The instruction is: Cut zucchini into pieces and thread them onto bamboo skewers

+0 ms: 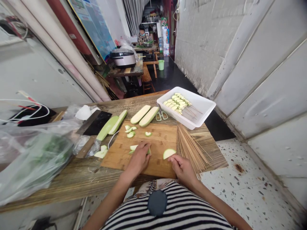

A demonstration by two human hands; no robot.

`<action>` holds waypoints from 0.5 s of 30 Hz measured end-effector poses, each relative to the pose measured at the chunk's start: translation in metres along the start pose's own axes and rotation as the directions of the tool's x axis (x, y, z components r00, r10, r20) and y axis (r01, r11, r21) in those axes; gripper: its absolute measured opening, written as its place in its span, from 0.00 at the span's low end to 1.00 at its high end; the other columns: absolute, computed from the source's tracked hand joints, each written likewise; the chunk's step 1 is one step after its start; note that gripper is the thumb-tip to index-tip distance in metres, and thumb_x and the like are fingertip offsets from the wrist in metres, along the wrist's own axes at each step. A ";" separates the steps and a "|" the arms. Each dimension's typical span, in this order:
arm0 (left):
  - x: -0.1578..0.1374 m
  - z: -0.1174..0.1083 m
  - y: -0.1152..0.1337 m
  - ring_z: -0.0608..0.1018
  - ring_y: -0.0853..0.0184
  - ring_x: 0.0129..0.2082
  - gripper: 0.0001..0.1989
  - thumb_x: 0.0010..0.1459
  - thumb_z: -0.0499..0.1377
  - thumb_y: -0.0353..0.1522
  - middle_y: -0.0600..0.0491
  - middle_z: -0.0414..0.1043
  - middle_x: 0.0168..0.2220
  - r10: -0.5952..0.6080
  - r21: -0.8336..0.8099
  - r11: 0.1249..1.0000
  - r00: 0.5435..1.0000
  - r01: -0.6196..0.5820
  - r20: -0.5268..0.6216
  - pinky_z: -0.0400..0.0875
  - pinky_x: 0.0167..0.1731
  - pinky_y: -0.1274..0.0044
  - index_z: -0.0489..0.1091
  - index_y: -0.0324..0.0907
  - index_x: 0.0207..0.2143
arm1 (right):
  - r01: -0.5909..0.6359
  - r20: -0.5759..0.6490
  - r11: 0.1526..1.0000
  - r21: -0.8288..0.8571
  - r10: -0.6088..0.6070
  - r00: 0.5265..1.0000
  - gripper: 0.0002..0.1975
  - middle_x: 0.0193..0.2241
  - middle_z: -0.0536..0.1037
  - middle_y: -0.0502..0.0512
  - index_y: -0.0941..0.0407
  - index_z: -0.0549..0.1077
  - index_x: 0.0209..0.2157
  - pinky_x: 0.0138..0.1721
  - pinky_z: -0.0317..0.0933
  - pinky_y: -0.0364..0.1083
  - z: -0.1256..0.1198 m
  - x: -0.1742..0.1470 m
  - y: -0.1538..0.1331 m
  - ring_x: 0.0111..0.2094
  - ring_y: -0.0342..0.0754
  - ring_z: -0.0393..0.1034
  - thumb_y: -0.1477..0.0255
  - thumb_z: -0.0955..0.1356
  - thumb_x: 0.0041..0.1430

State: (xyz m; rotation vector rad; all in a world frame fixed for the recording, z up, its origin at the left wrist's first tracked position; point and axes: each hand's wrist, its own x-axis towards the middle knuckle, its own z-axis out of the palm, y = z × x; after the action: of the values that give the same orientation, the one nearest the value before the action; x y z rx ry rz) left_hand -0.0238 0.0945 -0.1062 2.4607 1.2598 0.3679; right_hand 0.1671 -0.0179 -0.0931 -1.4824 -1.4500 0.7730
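Note:
A wooden cutting board (155,164) lies before me on the table. My left hand (141,155) is over it, palm down, its fingers curled and pressed together on zucchini slices (133,148) that it partly covers. At the board's right side my right hand (182,165) is closed in a pinch at the lower edge of a half-round zucchini slice (169,153). Whether a skewer is in that pinch is hidden. Further back on the board are several small slices (130,134) and a lone half-round piece (148,134). Bamboo skewers (190,150) lie fanned out beside my right hand.
A white plastic tray (206,107) with skewered slices (177,102) stands back right. Green-handled scissors (161,115) and zucchini halves (140,115) lie behind the board. Leftward are a cleaver (98,123) and a bag of greens (45,153). Another person (142,35) sits far back.

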 end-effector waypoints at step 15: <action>-0.003 -0.012 0.013 0.65 0.52 0.51 0.24 0.53 0.55 0.37 0.41 0.67 0.51 -0.161 0.254 0.954 0.987 0.160 -0.017 0.53 0.48 0.60 0.64 0.42 0.53 | -0.002 0.004 1.000 0.014 0.002 1.000 0.12 0.23 0.73 0.50 0.57 0.71 0.30 0.26 0.55 0.40 0.000 0.000 0.004 0.24 0.44 0.66 0.73 0.59 0.62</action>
State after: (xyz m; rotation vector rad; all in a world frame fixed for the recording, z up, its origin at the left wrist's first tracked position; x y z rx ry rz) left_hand -0.0212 0.0872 -0.0902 2.5378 1.5807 0.1664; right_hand 0.1685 -0.0174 -0.0968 -1.4732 -1.4434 0.7864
